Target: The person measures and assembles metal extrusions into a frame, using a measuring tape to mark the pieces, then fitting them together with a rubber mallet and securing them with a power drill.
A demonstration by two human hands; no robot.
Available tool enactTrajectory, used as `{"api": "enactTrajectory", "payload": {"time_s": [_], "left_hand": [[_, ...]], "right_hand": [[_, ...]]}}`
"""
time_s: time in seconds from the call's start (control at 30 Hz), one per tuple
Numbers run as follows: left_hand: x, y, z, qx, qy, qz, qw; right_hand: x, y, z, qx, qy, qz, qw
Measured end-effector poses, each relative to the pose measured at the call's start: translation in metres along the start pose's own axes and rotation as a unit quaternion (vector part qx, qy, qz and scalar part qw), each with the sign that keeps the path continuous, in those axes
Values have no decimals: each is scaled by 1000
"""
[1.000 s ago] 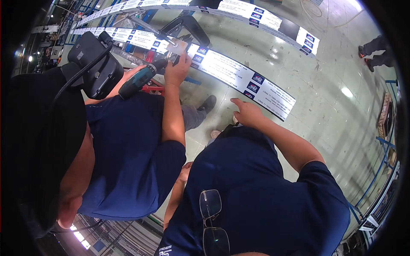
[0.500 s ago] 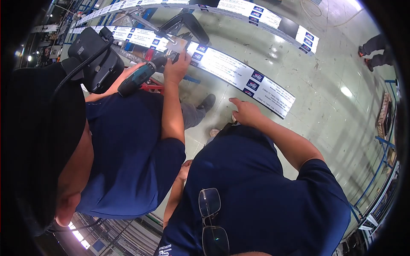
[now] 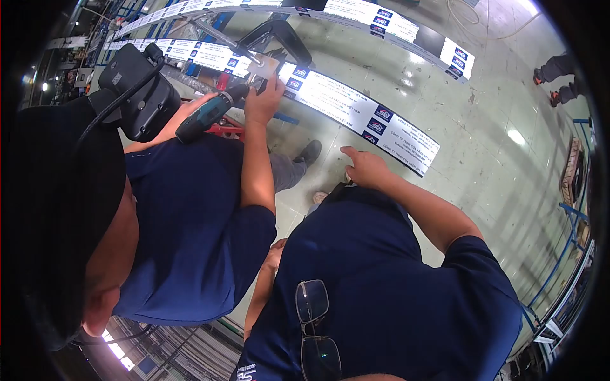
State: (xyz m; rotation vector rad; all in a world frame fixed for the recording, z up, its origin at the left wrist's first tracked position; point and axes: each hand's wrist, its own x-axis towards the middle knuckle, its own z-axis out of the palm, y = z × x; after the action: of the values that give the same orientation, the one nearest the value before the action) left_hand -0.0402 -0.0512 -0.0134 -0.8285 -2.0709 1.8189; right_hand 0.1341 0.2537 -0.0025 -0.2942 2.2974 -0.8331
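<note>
My right hand (image 3: 367, 167) is in front of my waist, one finger stretched out and the others partly hidden; nothing shows in it. Beyond it lies a long profile covered in white printed film (image 3: 349, 105), apart from the fingers. My left hand (image 3: 274, 255) is low between my dark blue shirt (image 3: 406, 298) and the co-worker's shirt (image 3: 184, 235), its fingers mostly hidden. Eyeglasses (image 3: 312, 298) hang on my shirt front. At the left, a co-worker has a teal and black drill (image 3: 204, 117) and touches a small flat plate (image 3: 262, 66) with one hand (image 3: 264, 105).
Another film-covered profile (image 3: 381, 22) runs across the top. A black angular part (image 3: 279, 38) stands beside the plate. A black device (image 3: 143, 95) is by the co-worker's head. Another person's legs (image 3: 559, 76) are at the upper right, with blue racks (image 3: 556, 267) below.
The black device by the co-worker's head has shifted slightly. The distant person's legs have moved a little to the right. My hands look unchanged.
</note>
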Motion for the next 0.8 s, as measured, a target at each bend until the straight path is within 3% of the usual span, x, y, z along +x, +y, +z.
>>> {"api": "enactTrajectory", "payload": {"time_s": [0.03, 0.1, 0.23, 0.3, 0.43, 0.53, 0.6, 0.63, 0.67, 0.73, 0.8], "left_hand": [[0, 2, 1, 0, 0, 0, 1000], [-2, 5, 3, -223, 29, -68, 972], [-1, 9, 7, -124, 25, -40, 991], [-3, 9, 5, -311, 44, -96, 945], [-1, 12, 11, -284, 48, -90, 953], [1, 14, 13, -138, 35, -69, 987], [-2, 11, 7, -305, 38, -87, 948], [0, 12, 9, -305, 38, -87, 948], [2, 14, 11, -165, 29, -50, 985], [2, 18, 15, -21, 19, -12, 1000], [2, 21, 17, -32, 22, -26, 999]], "right_hand": [[0, 1, 0, 0, 0, -2, 1000], [1, 2, 2, 1, 0, -3, 1000], [2, 3, 2, -3, -2, -3, 1000], [2, 3, 1, -6, -3, -6, 1000], [4, 3, 1, -5, 2, -7, 1000], [5, 5, 3, -6, 10, -18, 1000], [5, 5, 4, -5, 14, -21, 1000], [5, 4, 4, 1, 15, -19, 1000], [6, 4, 5, 7, 16, -17, 1000], [5, 4, 5, 6, 12, -12, 1000], [5, 3, 6, 4, 7, -7, 1000]]}}
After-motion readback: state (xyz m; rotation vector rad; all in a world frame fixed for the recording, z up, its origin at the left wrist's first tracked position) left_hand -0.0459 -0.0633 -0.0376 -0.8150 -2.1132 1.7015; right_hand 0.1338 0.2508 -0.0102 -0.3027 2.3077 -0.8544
